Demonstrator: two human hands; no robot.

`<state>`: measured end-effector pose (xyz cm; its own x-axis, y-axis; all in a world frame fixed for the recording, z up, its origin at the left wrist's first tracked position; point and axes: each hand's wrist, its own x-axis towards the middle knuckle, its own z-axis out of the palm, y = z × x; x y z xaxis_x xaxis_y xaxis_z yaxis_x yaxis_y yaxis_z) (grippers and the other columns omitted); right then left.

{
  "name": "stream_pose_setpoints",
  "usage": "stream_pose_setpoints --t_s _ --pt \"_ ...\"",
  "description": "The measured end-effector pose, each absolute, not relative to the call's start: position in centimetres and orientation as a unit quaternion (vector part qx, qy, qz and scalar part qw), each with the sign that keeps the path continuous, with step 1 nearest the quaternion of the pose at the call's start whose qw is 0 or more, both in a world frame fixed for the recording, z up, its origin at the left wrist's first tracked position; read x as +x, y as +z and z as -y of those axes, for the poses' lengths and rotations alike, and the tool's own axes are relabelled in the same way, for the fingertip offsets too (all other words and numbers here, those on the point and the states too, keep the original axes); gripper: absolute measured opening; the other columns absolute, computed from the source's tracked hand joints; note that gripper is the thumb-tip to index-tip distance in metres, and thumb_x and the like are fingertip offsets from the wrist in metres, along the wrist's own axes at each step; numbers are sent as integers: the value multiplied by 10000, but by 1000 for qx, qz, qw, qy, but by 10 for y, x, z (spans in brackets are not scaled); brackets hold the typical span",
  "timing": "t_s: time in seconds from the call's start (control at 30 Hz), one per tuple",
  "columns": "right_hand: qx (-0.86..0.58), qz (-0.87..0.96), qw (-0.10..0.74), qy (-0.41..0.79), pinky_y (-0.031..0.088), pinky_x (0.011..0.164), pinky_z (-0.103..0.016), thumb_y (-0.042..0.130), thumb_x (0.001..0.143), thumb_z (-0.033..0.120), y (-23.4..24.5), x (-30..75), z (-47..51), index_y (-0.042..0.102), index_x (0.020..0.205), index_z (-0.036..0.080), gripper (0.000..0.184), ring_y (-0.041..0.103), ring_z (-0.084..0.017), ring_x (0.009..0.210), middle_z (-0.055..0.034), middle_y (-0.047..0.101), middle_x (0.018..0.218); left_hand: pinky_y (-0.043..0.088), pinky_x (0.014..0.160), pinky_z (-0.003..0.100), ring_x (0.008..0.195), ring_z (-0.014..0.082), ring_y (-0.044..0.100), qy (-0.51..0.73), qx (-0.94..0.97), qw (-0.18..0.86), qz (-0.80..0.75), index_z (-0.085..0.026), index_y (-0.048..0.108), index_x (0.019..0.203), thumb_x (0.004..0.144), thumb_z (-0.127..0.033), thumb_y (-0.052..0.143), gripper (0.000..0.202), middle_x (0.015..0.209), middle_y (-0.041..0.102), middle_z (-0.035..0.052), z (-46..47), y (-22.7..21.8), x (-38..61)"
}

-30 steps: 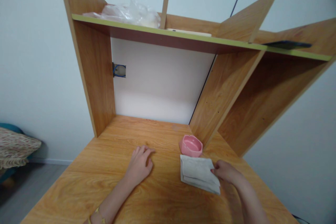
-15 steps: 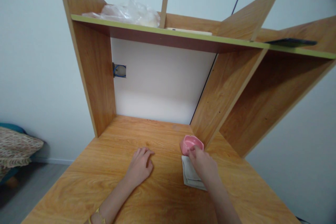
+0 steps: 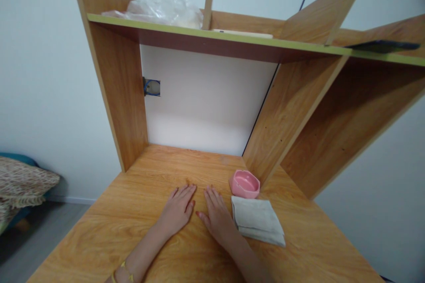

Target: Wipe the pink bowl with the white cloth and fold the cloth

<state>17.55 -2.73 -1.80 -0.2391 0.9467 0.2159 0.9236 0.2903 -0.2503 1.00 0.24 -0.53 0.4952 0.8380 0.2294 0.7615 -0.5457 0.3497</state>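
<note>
Flat on the wooden desk [image 3: 195,247] lies my left hand [image 3: 177,210], fingers stretched forward, holding nothing. My right hand [image 3: 217,216] rests beside it, a small gap between the two, also palm down with its thumb apart and nothing in it. Just right of my right hand is a folded pale grey cloth [image 3: 257,221], its left edge close to my wrist. Behind the cloth stands a pink angular ashtray [image 3: 245,184], its inside visible from above.
A wooden hutch with an upright panel [image 3: 275,124] rises behind the ashtray. On its shelf [image 3: 245,43] lie a clear plastic bag [image 3: 166,11], a white flat item [image 3: 244,34] and a dark flat item [image 3: 385,46]. At left, a patterned cloth [image 3: 26,181] covers a blue seat.
My right hand has moved left from the ashtray's front edge down onto the desk, and its fingers have straightened. More of the cloth shows. My left hand stays put, fingers flatter.
</note>
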Motion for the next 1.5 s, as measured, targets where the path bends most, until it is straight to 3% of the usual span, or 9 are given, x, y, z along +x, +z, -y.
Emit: stream_pose_setpoints --t_s 0.17,0.53,1.5 --pt "-585 790 175 48 216 1019 -415 367 817 340 -23 176 28 311 1305 77 557 199 -235 1269 -119 301 1361 165 1029 434 1271 165 212 167 873 103 -447 -222 285 1316 896 -307 247 430 1377 287 8 -5 -8 8" --pt "-599 781 144 104 198 1027 -408 340 821 356 -15 174 31 325 1294 41 569 219 -240 1262 -131 300 1358 155 1028 431 1280 194 176 82 877 104 -462 -102 291 1312 884 -421 220 538 1382 250 101 0 -7 6" --pt "-585 793 146 81 227 1011 -413 360 825 349 -11 175 33 344 1293 99 531 249 -235 1250 -116 342 1342 162 1022 431 1271 201 208 94 875 93 -466 -106 322 1298 871 -389 256 517 1367 287 111 2 -3 8"
